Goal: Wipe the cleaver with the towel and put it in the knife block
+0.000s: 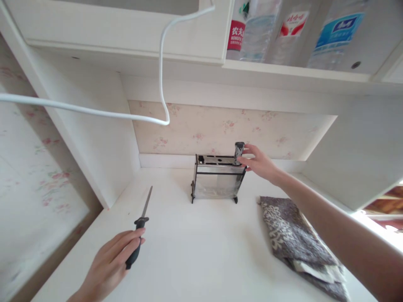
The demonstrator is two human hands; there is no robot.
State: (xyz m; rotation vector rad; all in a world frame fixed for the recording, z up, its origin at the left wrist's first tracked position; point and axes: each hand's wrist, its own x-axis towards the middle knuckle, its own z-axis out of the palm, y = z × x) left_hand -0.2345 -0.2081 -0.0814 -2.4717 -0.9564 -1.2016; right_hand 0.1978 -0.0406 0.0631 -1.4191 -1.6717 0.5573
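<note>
The work surface is a white table (pixel 201 247), set beneath a white cabinet (pixel 126 31) with floral wallpaper (pixel 201 128) behind.

The left hand (pixel 108 260) is over the left part of the table, near its front edge. Its fingers are closed on the black handle of a sharpening rod (pixel 145 207). The rod points away from the person, towards the back edge, leaning slightly right; whether its tip touches the table cannot be determined.

A knife stand (pixel 220 169) with a slotted metal top, black frame and clear front stands upright close to the back edge, about midway between the left and right edges. Its feet rest on the table.

The right hand (pixel 258 162) reaches to the right end of the stand. Thumb and fingers pinch a speckled grey handle (pixel 238 153), which stands nearly upright above the slotted top. What continues below it inside the stand cannot be made out.

A folded grey-brown towel (pixel 291 233) with a pale pattern lies along the right side of the table, under the right forearm. A white cable (pixel 161 67) hangs across the upper view. Plastic bottles (pixel 338 35) stand in the cabinet, upper right.
</note>
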